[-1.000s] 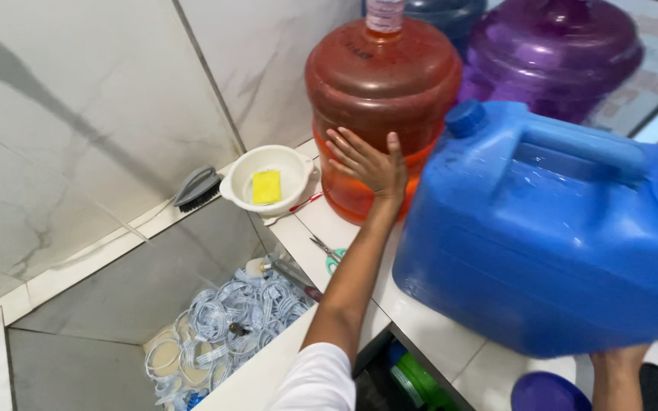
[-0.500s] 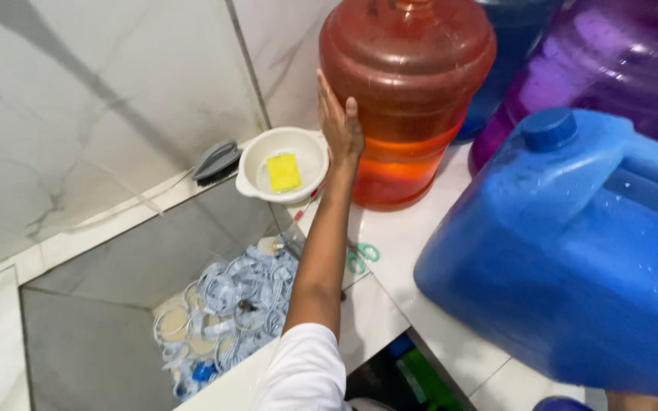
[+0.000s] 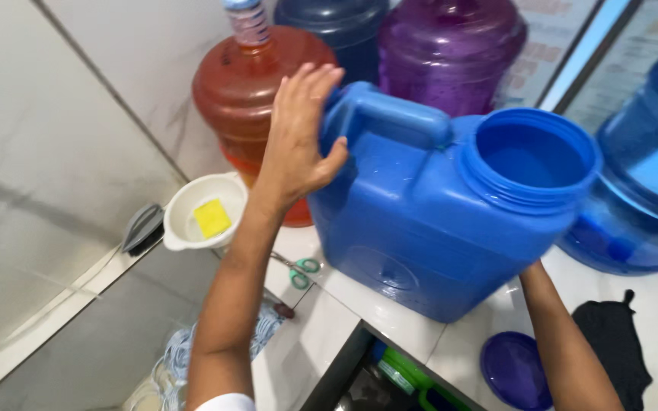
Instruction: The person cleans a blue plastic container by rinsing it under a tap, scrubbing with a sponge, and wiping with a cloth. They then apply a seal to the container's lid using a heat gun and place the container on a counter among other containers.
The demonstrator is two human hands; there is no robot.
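Observation:
A large blue plastic jerrycan (image 3: 428, 221) stands on the white tiled counter (image 3: 390, 312), its wide round mouth open and facing up to the right. My left hand (image 3: 298, 137) lies flat against the can's left end beside the moulded handle, fingers spread. My right forearm reaches up under the can's lower right side, and that hand is hidden behind the can. Just behind my left hand stands a red-orange water bottle (image 3: 249, 91).
Purple (image 3: 451, 49), dark blue (image 3: 333, 19) and light blue (image 3: 649, 167) water bottles crowd the back and right. A white bowl with a yellow sponge (image 3: 203, 217), green-handled scissors (image 3: 302, 270), a purple lid (image 3: 512, 369) and a black cloth (image 3: 611, 342) lie on the counter.
My left hand left the red-orange bottle and now presses on the blue can's left end. The can has turned, so its open mouth now shows.

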